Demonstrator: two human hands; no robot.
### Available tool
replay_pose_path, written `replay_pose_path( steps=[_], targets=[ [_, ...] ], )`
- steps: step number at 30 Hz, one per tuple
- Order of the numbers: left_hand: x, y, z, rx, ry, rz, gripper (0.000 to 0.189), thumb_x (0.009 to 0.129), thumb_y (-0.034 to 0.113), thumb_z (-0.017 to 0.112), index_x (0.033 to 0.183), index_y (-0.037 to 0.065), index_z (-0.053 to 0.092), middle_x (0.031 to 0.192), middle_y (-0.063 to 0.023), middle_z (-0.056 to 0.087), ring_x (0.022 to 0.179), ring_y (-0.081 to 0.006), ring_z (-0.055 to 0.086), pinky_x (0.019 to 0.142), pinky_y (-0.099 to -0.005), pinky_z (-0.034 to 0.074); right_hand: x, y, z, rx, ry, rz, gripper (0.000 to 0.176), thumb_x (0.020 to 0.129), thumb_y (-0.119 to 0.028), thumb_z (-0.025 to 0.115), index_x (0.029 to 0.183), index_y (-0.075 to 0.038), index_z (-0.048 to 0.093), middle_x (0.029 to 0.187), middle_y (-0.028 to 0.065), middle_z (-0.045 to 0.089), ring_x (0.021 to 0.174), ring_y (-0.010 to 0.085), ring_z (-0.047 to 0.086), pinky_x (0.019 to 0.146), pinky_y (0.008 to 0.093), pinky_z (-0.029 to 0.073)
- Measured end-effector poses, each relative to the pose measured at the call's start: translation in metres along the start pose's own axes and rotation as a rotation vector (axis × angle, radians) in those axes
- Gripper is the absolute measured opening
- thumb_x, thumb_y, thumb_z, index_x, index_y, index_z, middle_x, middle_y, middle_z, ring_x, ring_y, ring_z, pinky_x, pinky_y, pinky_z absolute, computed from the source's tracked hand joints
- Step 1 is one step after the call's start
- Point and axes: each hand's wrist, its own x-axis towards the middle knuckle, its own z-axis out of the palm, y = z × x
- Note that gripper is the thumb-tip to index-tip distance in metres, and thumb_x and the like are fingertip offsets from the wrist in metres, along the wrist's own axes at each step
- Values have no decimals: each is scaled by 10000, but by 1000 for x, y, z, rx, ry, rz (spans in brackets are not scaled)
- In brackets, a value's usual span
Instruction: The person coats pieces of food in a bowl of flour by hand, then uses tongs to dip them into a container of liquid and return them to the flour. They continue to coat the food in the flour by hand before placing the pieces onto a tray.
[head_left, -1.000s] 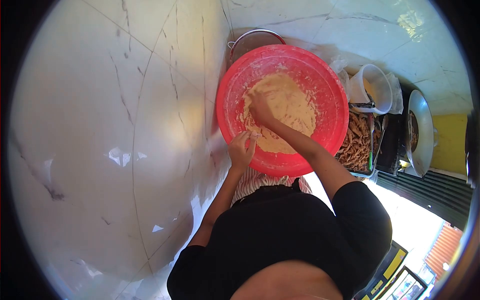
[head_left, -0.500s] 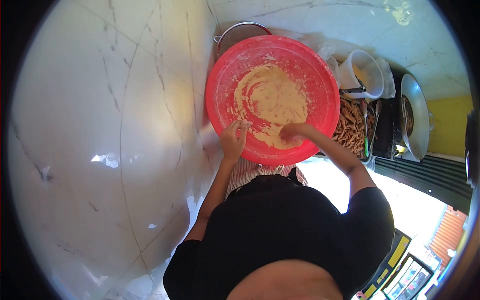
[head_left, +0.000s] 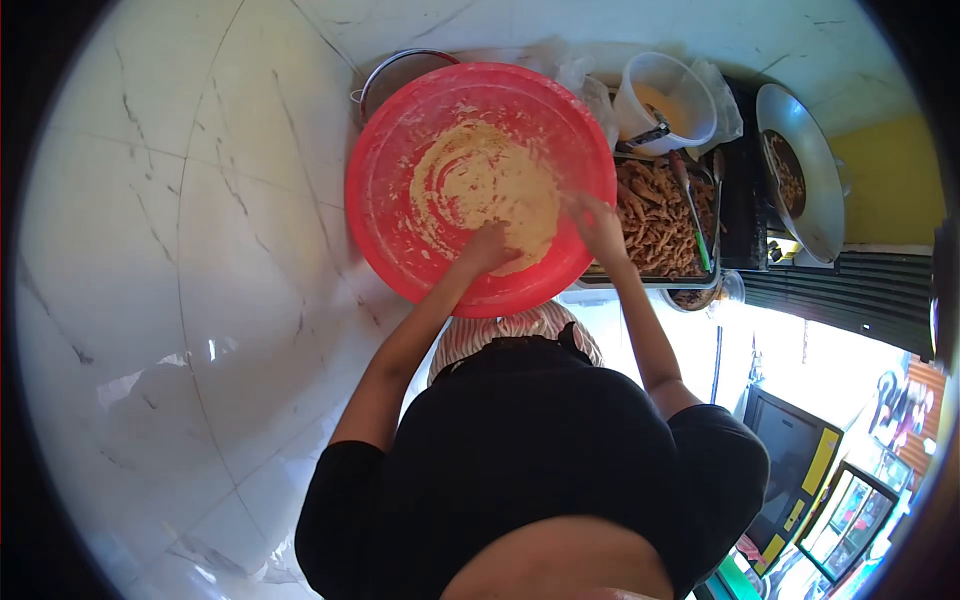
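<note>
My left hand (head_left: 490,247) is sunk in the pale, sticky dough (head_left: 475,180) near the front of the round red plastic basin (head_left: 385,215), so I cannot tell whether its grip is closed. My right hand (head_left: 600,225) is clamped over the basin's right rim. Beyond it lies a tray of brown twisted strips (head_left: 655,225).

A round red basin (head_left: 385,215) sits on marble tiles (head_left: 200,250), pale batter (head_left: 480,185) smeared across its bottom.

Red basin (head_left: 390,215); beige batter (head_left: 490,185); white bucket (head_left: 640,100); black shirt (head_left: 540,450).
</note>
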Motion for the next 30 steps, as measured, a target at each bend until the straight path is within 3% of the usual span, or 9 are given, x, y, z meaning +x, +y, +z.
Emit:
replay_pose_path(
  steps=[6,8,12,15,18,20,24,26,30],
  targets=[
    [27,24,54,490,-30,-150,724,658,389,691,1138,-54,379,1006,-283,518,1006,-350,517,845,-418,432,-8,-2,8,-119,128,-28,140,813,-160,584,934,-109,631,654,62,596,566,226,554,558,332,407],
    [37,26,31,182,-359,-126,671,685,411,643,1114,-57,426,1013,-262,534,980,-331,541,825,-398,442,-8,-3,7,-66,198,32,132,824,-151,564,928,-99,628,657,71,599,567,233,551,564,334,410],
    [54,-14,27,-212,-422,-36,630,703,440,605,1070,-59,489,1014,-230,560,950,-292,566,790,-369,455,-9,-5,3,33,140,96,162,857,-174,509,910,-49,597,716,114,599,664,322,555,604,389,422],
    [52,19,-16,-292,-450,-342,500,741,387,587,1008,-36,573,912,-155,619,821,-223,596,735,-318,456,-9,-1,2,18,121,69,159,866,-164,492,912,-50,595,700,112,594,656,319,547,601,390,417],
    [59,17,-29,-197,-297,-402,586,727,437,585,1027,-64,536,933,-205,590,903,-266,588,780,-365,458,-9,1,3,16,149,28,128,849,-117,518,911,-75,622,683,82,610,586,247,564,579,338,407],
    [79,-33,-8,-70,-135,-205,659,696,445,641,1100,-53,488,1020,-222,545,947,-295,564,800,-375,454,-9,1,4,39,159,39,125,850,-113,515,900,-68,620,680,80,608,591,246,566,590,337,406],
    [59,-11,5,271,13,-186,742,646,404,706,1180,-25,417,1164,-237,441,1074,-330,478,815,-392,453,-9,3,6,27,157,26,128,852,-116,513,905,-68,619,663,80,600,589,245,562,591,334,402],
    [46,12,5,481,179,-1,795,591,342,745,1202,-8,377,1217,-229,363,1138,-339,395,837,-407,436,-9,4,6,-4,151,33,131,855,-117,509,907,-69,619,645,78,591,585,241,558,589,332,398],
    [40,7,28,419,146,73,701,582,261,737,1140,-13,413,1134,-213,401,1090,-348,403,835,-412,429,-12,1,7,18,119,75,133,858,-122,507,899,-67,622,642,75,589,584,237,558,592,333,399]
  ],
)
